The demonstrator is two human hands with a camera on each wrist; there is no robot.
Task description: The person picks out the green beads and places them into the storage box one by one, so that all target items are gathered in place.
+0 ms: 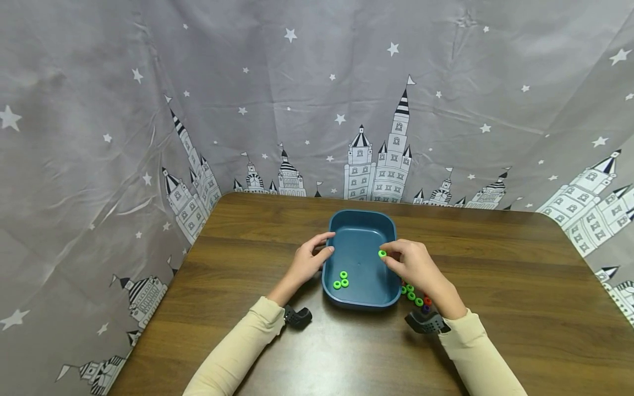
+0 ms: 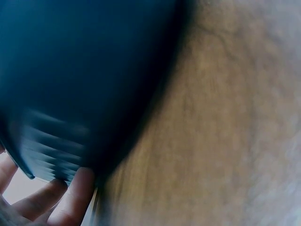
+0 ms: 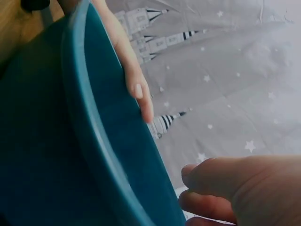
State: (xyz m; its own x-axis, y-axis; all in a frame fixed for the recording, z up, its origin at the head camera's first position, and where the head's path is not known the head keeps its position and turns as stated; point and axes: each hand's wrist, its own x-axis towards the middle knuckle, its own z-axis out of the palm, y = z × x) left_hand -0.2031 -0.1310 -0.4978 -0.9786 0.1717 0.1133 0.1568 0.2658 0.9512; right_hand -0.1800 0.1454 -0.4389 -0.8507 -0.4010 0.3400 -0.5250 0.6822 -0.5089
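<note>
A blue plastic bin (image 1: 359, 305) stands on the wooden table. My left hand (image 1: 306, 263) grips its left rim; in the left wrist view the fingertips (image 2: 81, 186) press the outer wall by the ribbed part. Over the bin's right side, my right hand (image 1: 413, 264) pinches a small green ring (image 1: 382, 253) between thumb and fingers. That ring is hidden in the right wrist view, where the right hand (image 3: 235, 188) shows beside the rim. On the bin's floor, near the front left, lie three green rings, one of them at the back (image 1: 344, 274).
Outside the bin at right, under my right wrist, lie several more green rings (image 1: 411, 296), a red ring (image 1: 428, 301) and a dark blue ring (image 1: 426, 309). A grey curtain (image 1: 277, 121) with castles and stars hangs behind the wooden table (image 1: 495, 264).
</note>
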